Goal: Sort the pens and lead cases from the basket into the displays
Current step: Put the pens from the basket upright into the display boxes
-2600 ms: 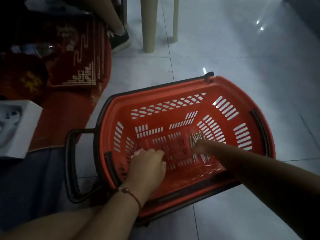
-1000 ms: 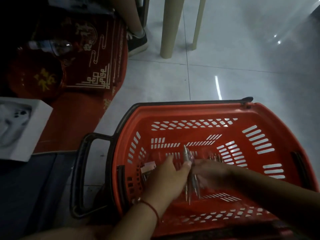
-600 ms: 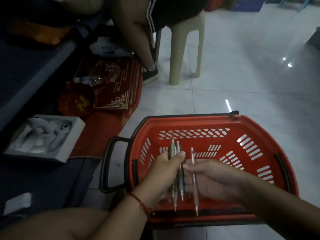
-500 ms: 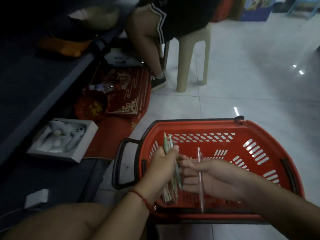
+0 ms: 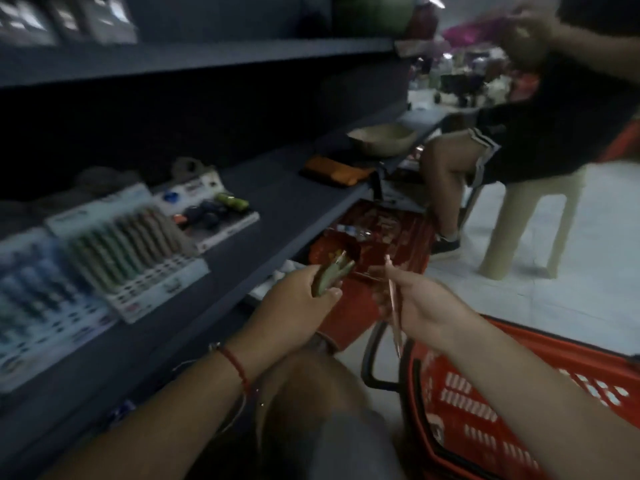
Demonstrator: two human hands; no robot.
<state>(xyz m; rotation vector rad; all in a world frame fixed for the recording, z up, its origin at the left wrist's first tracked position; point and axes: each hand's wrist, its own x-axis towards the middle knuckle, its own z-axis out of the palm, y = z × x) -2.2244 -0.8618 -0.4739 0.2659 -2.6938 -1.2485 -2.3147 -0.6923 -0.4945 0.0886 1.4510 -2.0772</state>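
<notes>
We see a dark shelf [image 5: 284,192] running along the left. On it lie an orange pouch [image 5: 337,171] and, further back, a tan bowl [image 5: 382,138]. Beneath the shelf, on the floor [image 5: 571,271], sits a red mat [image 5: 391,237] with a small bottle [image 5: 353,231] on it. At right a second person [image 5: 540,133] sits on a beige stool [image 5: 533,216], one dark shoe [image 5: 445,244] planted beside the mat. The background is blurred.

The left hand [image 5: 298,299] grips a small bundle of greenish plastic pens [image 5: 334,275]; the right hand [image 5: 426,306] pinches one slim pinkish pen [image 5: 394,310]. A red slotted plastic basket [image 5: 519,403] sits lower right. Blurred white pen displays [image 5: 131,251] stand on the dark shelf [image 5: 287,199].
</notes>
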